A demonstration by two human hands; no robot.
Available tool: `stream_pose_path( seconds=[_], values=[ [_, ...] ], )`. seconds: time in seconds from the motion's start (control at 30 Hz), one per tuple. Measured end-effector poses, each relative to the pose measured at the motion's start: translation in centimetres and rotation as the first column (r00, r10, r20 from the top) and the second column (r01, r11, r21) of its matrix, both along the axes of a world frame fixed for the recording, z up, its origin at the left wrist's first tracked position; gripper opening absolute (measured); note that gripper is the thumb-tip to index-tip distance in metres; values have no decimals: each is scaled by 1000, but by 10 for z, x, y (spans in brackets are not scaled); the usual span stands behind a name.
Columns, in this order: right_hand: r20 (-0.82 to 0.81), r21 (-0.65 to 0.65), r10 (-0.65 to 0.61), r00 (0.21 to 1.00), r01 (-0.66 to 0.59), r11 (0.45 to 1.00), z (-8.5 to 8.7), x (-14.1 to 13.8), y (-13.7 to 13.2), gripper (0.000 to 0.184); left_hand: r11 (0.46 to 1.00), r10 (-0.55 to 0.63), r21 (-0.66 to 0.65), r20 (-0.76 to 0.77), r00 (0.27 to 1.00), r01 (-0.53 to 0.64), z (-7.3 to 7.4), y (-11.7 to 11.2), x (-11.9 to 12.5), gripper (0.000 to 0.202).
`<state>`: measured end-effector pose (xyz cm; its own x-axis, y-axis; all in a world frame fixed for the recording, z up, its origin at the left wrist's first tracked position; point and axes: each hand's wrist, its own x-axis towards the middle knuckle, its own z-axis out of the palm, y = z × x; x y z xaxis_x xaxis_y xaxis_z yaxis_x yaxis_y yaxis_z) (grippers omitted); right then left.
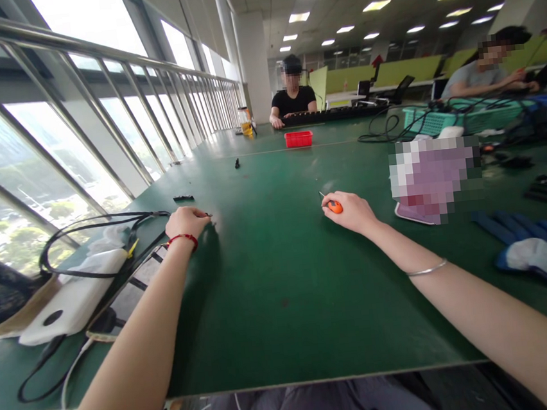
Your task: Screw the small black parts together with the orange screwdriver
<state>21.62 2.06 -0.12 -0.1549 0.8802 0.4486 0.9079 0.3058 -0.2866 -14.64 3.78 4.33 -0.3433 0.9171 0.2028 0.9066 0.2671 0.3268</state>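
Observation:
On the left side of the green table [269, 263], my left hand [185, 222] is closed low over the surface. Its fingertips pinch a small dark piece [209, 215], too small to make out. My right hand [354, 211] is wrapped round a screwdriver with an orange handle [335, 207], its thin metal shaft poking out to the upper left. A narrow black strip [183, 198] lies just beyond my left hand. Farther off, a little black part [237, 163] rests on the tabletop.
A red bin [299, 139] stands toward the far end, before a seated person [294, 100]. On the left lie black cables [46, 252] and a white device [77, 298]. To the right are a pink-backed phone [438, 182], gloves [544, 253] and a teal basket [478, 116].

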Motion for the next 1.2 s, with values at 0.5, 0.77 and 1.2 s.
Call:
stream_pose_path(
  seconds=[0.5, 0.77, 1.2],
  values=[
    [6, 13, 21, 1000, -21, 1000, -3, 2, 2, 17, 998, -27, 53, 137, 990, 20, -1, 4, -35, 29],
    [11, -13, 23, 1000, -22, 1000, -1, 1, 1, 17, 996, -84, 21, 169, 982, 82, -6, 6, -40, 27],
    [20, -14, 12, 1000, -11, 1000, -1, 0, 0, 17, 995, -92, -27, 190, 978, 99, -7, 9, -40, 30]
  ],
)
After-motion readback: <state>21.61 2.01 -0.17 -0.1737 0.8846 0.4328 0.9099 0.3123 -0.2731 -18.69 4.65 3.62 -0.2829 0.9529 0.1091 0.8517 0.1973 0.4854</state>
